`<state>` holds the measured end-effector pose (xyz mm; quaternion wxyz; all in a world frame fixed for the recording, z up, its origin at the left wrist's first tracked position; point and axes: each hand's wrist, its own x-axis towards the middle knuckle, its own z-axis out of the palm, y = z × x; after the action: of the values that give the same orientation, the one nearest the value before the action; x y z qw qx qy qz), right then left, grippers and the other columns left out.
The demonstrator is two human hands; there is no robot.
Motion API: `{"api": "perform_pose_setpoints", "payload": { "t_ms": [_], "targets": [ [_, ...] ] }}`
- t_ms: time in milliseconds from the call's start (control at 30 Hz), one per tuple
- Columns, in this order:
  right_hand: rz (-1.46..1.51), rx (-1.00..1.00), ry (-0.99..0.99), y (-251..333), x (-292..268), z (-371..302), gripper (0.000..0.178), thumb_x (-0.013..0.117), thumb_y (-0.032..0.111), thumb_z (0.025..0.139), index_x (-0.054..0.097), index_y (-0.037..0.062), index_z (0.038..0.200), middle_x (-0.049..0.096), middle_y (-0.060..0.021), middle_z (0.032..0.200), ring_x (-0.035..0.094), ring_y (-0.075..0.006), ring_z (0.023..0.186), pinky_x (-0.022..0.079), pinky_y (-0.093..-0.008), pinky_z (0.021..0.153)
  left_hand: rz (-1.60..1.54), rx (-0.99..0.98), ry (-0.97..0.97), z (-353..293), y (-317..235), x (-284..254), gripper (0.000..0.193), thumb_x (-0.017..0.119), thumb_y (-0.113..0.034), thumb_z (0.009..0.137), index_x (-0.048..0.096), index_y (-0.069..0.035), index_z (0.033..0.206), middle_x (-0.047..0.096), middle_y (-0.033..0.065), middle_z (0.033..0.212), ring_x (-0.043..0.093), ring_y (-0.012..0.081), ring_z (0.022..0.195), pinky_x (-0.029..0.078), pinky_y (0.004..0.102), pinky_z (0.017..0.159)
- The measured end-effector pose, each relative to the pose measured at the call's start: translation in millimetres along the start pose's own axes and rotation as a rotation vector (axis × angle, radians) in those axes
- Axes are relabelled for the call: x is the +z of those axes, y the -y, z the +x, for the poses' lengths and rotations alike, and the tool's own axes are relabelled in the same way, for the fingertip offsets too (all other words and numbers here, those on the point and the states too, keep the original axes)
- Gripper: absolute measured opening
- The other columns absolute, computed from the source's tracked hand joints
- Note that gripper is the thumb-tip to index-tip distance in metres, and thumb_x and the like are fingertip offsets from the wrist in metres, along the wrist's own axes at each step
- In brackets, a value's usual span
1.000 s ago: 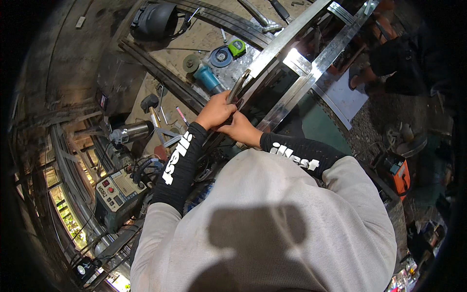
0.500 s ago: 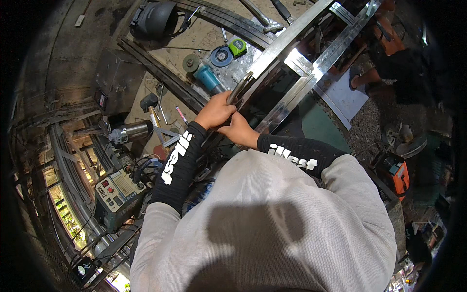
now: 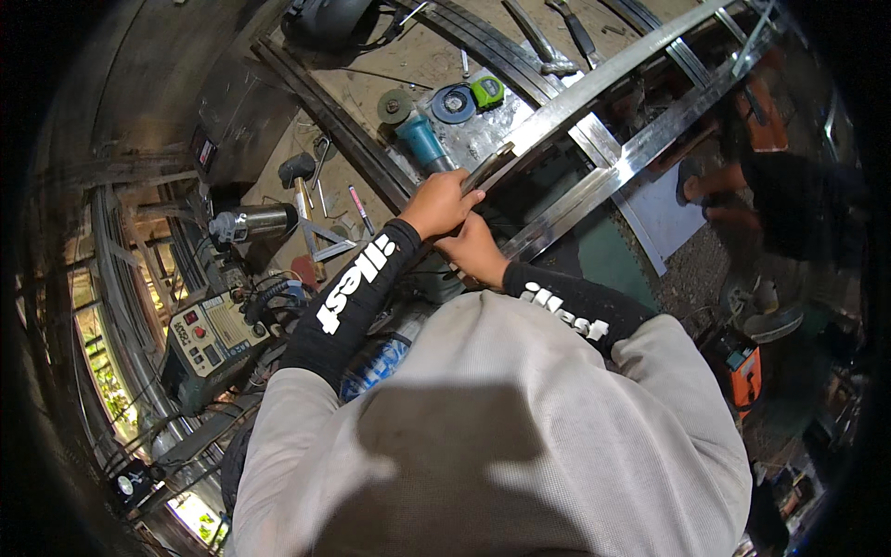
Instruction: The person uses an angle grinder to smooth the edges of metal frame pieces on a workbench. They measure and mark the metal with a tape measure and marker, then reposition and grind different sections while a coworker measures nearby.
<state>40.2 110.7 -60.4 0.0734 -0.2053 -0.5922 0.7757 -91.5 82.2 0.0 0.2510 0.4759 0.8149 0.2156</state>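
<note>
Both my hands are together at the near end of a shiny rectangular-tube metal frame. My left hand is closed round a narrow dark-grey metal tool with two bar-like jaws, which reaches to the frame's end. The tool's exact kind does not show. Just below, my right hand is closed too, its fingertips hidden behind the left hand; what they grip cannot be made out. Beyond my left hand lies a teal angle grinder, beside a blue disc and a green tape measure.
A dark welding helmet and a hammer lie at the back. Leftward are a mallet, a marker pen, a metal square and a silver cylinder. A welding machine stands lower left. Another person's leg shows at right.
My view has shifted, so the bench items appear farther right and slightly lower. Both hands stay at the tool by the frame's end; my left thumb now shows more plainly.
</note>
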Motion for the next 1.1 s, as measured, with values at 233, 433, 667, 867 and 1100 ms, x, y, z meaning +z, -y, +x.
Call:
{"api": "perform_pose_setpoints", "payload": {
  "t_ms": [233, 433, 667, 867, 1100],
  "targets": [
    [-0.903, -0.384, -0.123, -33.7, -49.1, 50.2, 0.041, 0.073, 0.019, 0.08, 0.063, -0.0022, 0.114, 0.061, -0.0238, 0.109, 0.056, -0.0452, 0.103, 0.047, -0.0521, 0.091, -0.048, -0.044, 0.038, -4.7, -27.0, -41.9, 0.039, 0.069, -0.035, 0.094, 0.07, 0.004, 0.095, 0.07, 0.0286, 0.09, 0.068, 0.0473, 0.088, 0.053, 0.0507, 0.079],
    [-1.004, -0.326, 0.137, -67.7, -25.9, 128.9, 0.032, 0.067, 0.02, 0.089, 0.065, 0.0022, 0.116, 0.068, -0.0173, 0.109, 0.066, -0.0352, 0.096, 0.055, -0.0461, 0.079, -0.233, 0.017, 0.038, -18.2, -44.3, -57.5, 0.053, 0.053, -0.038, 0.108, 0.059, 0.008, 0.132, 0.07, 0.0283, 0.112, 0.07, 0.0367, 0.104, 0.051, 0.0396, 0.091],
    [0.088, 0.284, 0.406, -13.2, -60.6, 113.3, 0.031, 0.06, 0.014, 0.096, 0.063, 0.0076, 0.126, 0.068, -0.0144, 0.118, 0.069, -0.0298, 0.101, 0.057, -0.043, 0.08, -0.366, -0.017, -0.002, -20.4, -59.2, -78.4, 0.036, 0.053, -0.029, 0.108, 0.066, 0.004, 0.109, 0.066, 0.0073, 0.076, 0.061, 0.0168, 0.065, 0.05, 0.0348, 0.063],
    [0.451, 0.25, 0.179, 20.6, -108.4, -12.7, 0.048, 0.074, 0.006, 0.083, 0.054, -0.0011, 0.126, 0.064, -0.0093, 0.102, 0.066, -0.0206, 0.085, 0.058, -0.0354, 0.074, -0.379, -0.1, -0.031, -13.5, -53.6, -86.2, 0.037, 0.057, -0.031, 0.105, 0.068, 0.004, 0.114, 0.071, 0.0164, 0.083, 0.069, 0.0291, 0.074, 0.052, 0.0401, 0.072],
    [0.235, 0.088, -0.305, 65.8, -185.5, -107.0, 0.05, 0.076, 0.007, 0.078, 0.054, 0.0012, 0.123, 0.064, -0.0085, 0.095, 0.07, -0.0214, 0.078, 0.059, -0.0366, 0.074, -0.492, -0.097, -0.059, -1.7, -33.2, -72.8, 0.032, 0.06, -0.028, 0.103, 0.067, 0.001, 0.116, 0.067, 0.0063, 0.077, 0.062, 0.014, 0.062, 0.049, 0.0314, 0.059]
  ]
}}
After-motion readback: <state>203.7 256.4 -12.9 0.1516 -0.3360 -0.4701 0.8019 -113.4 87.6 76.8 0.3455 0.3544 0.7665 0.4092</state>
